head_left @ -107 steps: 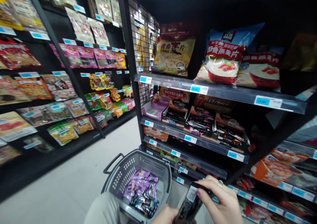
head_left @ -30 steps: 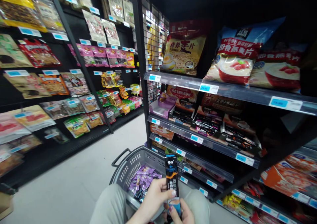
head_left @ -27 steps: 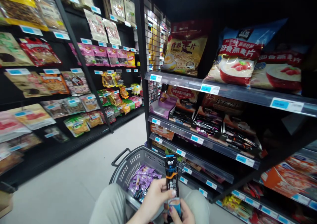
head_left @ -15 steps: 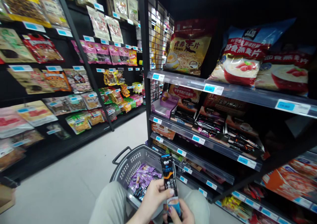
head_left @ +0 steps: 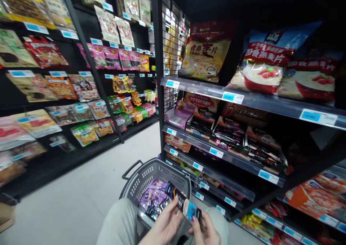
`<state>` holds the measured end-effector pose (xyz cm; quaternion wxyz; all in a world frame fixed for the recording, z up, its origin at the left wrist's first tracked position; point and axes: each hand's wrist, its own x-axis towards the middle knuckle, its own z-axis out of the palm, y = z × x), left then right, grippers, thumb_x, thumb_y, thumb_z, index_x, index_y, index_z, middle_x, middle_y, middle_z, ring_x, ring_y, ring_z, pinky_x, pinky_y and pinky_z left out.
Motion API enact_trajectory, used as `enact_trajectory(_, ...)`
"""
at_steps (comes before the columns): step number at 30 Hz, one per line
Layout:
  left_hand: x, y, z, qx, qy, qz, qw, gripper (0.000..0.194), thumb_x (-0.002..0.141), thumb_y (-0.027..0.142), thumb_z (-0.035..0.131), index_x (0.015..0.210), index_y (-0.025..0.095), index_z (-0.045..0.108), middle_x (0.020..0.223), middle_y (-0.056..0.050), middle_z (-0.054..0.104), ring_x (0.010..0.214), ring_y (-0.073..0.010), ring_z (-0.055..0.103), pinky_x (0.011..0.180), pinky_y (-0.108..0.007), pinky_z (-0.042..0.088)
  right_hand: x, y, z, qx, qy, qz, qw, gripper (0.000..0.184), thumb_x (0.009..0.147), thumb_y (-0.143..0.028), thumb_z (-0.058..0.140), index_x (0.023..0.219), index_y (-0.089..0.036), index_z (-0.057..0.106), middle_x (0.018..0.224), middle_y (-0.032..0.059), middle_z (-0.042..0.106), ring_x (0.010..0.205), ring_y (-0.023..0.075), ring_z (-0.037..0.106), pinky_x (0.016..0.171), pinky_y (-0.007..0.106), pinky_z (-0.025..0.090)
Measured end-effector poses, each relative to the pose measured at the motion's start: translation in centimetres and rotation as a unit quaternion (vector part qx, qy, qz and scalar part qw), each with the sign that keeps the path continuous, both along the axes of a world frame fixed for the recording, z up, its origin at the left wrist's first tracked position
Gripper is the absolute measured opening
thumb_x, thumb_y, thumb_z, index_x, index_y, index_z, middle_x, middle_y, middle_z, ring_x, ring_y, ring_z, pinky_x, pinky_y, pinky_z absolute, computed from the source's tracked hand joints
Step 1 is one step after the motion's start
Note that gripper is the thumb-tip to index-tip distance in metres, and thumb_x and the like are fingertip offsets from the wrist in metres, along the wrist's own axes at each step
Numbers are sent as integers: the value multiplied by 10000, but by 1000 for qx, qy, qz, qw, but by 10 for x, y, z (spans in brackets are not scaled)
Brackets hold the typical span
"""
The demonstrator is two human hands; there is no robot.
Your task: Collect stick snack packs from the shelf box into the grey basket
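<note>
A tall dark shelf rack (head_left: 159, 57) stands ahead of the hands and to their right, with bagged oats (head_left: 263, 68) on an upper shelf and open cartons of thin sachets (head_left: 229, 133) lower down. The grey basket (head_left: 162, 168) sits just beyond the hands and to their left, between the rack and the person's left knee (head_left: 119, 216). Inside it, purple packets (head_left: 154, 192) and darker ones (head_left: 159, 205) lie in a loose heap.

Both hands are together at the basket's near right side, the left hand (head_left: 167, 221) closer to the heap, the right hand (head_left: 205, 228) beside the right knee (head_left: 220, 218). Between them is the dark stick packet (head_left: 189, 207), held aslant: its long axis runs from the right hand forward and leftward, past the left thumb, so the far end hangs over the basket. Whether it is a single sachet or several stacked, I cannot tell from here.

The left hand reaches up from below, palm turned upward, its thumb laid over the packet's middle and its fingers under it. The right hand grips the near end, fingers curled round and the thumb, with its dark-painted nail, pressed against the blue printed part.
</note>
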<state>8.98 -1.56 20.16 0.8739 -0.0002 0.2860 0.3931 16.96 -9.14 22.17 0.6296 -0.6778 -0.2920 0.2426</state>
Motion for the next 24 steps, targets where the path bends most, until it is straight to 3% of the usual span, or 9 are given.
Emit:
enact_trajectory(3, 3, -9, -12, -63, -25, 2, 998, 115, 759, 125, 493, 840, 79, 559, 736, -72, 652, 760, -168, 623, 689, -237, 509, 0, -1, -3, -14, -54, 0, 998, 303, 623, -448, 579, 732, -168, 614, 499, 5, 625, 370, 118, 541, 421, 174, 446)
enact_trajectory(6, 3, -12, -20, -76, 1, 8, 997, 87, 750, 119, 506, 817, 95, 556, 701, -57, 646, 718, -160, 628, 656, -228, 514, 0, -1, -13, -24, -61, 10, 998, 316, 636, -469, 556, 726, -171, 611, 454, -10, 596, 358, 116, 530, 409, 173, 433)
enact_trajectory(8, 2, -10, -23, -47, 45, 35, 997, 27, 712, 96, 551, 738, 104, 551, 670, -42, 636, 667, -141, 625, 639, -216, 509, 2, -1, -22, -31, -36, 10, 999, 348, 637, -498, 539, 733, -170, 605, 408, -18, 564, 345, 123, 519, 391, 185, 423)
enact_trajectory(11, -3, -4, -23, 41, 132, 56, 989, 90, 641, 103, 629, 656, 115, 541, 655, -34, 623, 623, -132, 612, 599, -217, 501, 6, 0, -40, -37, 48, 9, 998, 387, 627, -525, 535, 744, -160, 580, 332, -29, 504, 309, 135, 482, 353, 210, 398)
enact_trajectory(15, -8, 0, -16, 185, 172, -1, 967, 235, 580, 227, 687, 752, 122, 565, 749, -57, 638, 671, -159, 607, 602, -249, 492, 8, 2, -60, -16, 169, 42, 985, 371, 626, -505, 552, 759, -159, 536, 381, -24, 530, 314, 132, 479, 344, 215, 382)
enact_trajectory(18, -8, -2, -15, 267, 198, -61, 941, 351, 507, 267, 724, 781, 130, 552, 674, -41, 638, 554, -163, 590, 526, -270, 478, 6, 4, -68, -10, 200, 79, 977, 348, 637, -477, 557, 776, -161, 518, 458, -14, 568, 344, 128, 504, 361, 209, 391)
enact_trajectory(22, -8, -3, -31, 272, 274, -83, 919, 323, 492, 313, 717, 692, 121, 551, 590, -32, 623, 513, -160, 577, 528, -273, 471, 12, 3, -76, -39, 172, 145, 974, 377, 677, -473, 512, 866, -148, 502, 594, 36, 624, 400, 148, 540, 400, 240, 424)
enact_trajectory(24, -11, 1, -44, 259, 302, -76, 914, 333, 475, 319, 721, 687, 120, 558, 581, -22, 617, 537, -165, 583, 562, -282, 479, 26, -1, -84, -66, 116, 137, 982, 429, 690, -478, 486, 956, -142, 480, 729, 81, 644, 522, 181, 587, 485, 275, 464)
